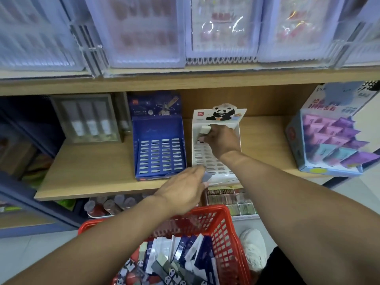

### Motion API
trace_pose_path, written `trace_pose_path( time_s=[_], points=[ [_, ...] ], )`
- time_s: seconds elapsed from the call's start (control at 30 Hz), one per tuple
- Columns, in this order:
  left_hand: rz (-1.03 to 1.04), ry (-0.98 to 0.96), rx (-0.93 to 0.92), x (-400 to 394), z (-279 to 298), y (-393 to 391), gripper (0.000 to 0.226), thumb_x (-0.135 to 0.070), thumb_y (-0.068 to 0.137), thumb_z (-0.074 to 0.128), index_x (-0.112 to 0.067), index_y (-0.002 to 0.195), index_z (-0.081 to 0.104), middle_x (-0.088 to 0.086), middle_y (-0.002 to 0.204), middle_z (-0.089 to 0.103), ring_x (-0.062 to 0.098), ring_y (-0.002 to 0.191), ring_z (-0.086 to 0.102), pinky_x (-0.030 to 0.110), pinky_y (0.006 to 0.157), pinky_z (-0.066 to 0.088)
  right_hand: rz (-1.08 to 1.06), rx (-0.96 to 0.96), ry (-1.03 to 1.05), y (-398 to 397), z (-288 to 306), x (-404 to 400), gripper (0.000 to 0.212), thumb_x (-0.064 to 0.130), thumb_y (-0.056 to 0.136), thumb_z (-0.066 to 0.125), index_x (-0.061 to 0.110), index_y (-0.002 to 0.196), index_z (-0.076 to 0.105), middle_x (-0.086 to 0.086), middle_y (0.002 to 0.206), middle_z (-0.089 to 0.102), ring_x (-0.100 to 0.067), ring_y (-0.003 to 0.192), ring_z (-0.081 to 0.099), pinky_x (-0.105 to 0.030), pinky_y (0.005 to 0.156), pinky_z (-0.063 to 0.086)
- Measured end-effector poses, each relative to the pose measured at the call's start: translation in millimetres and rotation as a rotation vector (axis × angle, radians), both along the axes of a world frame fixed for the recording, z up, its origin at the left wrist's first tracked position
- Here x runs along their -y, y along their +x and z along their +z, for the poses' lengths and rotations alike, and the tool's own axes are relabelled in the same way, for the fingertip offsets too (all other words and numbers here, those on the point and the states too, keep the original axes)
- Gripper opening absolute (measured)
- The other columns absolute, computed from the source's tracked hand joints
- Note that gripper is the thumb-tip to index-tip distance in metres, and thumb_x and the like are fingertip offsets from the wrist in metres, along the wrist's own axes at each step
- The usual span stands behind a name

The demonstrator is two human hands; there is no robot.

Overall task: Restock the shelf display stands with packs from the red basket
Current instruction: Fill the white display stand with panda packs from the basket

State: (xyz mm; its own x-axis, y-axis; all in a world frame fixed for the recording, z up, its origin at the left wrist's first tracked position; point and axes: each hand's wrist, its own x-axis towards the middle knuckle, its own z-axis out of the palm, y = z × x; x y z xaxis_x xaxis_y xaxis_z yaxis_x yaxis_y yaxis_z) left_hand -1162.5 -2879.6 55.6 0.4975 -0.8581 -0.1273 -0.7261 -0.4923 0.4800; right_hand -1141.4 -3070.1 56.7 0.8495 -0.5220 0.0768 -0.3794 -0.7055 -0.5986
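Barely begun: right hand (221, 139) pinching a white pack (205, 128) at the far rows of the white panda stand (216, 145), left hand (185, 190) gripping another pack (207, 177) near its front edge, blue stand (159, 149) unfilled, red basket (224, 233) well stocked.

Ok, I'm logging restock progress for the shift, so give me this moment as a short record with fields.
right hand: right hand holds a small white pack at the top of the white panda stand
left hand: left hand grips a grey pack at that stand's front edge
blue stand: blue stand, slots empty, left of the white one
red basket: red basket on the floor below, holds many packs
shelf: wooden shelf carries both stands
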Motion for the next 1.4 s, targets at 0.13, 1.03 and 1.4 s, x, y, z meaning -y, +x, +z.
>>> trace_pose_path(
  time_s=[0.13, 1.03, 1.4],
  points=[
    [0.065, -0.005, -0.052, 6, 2, 3, 0.012, -0.038, 0.107, 0.036, -0.027, 0.111, 0.037, 0.005, 0.124, 0.056, 0.021, 0.116, 0.053, 0.029, 0.085, 0.035, 0.048, -0.046, -0.056, 0, 1, -4, 0.016, 0.022, 0.094, 0.067, 0.019, 0.109, 0.072, -0.004, 0.107, 0.074, -0.024, 0.103, 0.065, -0.028, 0.082, 0.047],
    [0.047, 0.060, -0.048, 3, -7, 3, 0.041, -0.044, 0.107, 0.034, -0.017, 0.137, 0.039, 0.000, 0.112, 0.051, 0.020, 0.107, 0.053, 0.029, 0.082, 0.033, 0.020, -0.202, -0.050, 16, -2, 1, 0.017, 0.027, 0.088, 0.070, 0.014, 0.098, 0.072, -0.009, 0.094, 0.072, -0.027, 0.087, 0.069, -0.042, 0.082, 0.057],
    [0.061, 0.041, -0.085, 1, -6, 5, 0.030, -0.044, 0.107, 0.035, -0.021, 0.124, 0.042, -0.003, 0.107, 0.050, 0.015, 0.097, 0.049, 0.034, 0.080, 0.039, -0.056, -0.018, -0.293, -9, 14, -9, 0.022, 0.039, 0.094, 0.062, 0.030, 0.114, 0.060, 0.006, 0.098, 0.073, -0.021, 0.086, 0.067, -0.032, 0.074, 0.050]
  ],
)
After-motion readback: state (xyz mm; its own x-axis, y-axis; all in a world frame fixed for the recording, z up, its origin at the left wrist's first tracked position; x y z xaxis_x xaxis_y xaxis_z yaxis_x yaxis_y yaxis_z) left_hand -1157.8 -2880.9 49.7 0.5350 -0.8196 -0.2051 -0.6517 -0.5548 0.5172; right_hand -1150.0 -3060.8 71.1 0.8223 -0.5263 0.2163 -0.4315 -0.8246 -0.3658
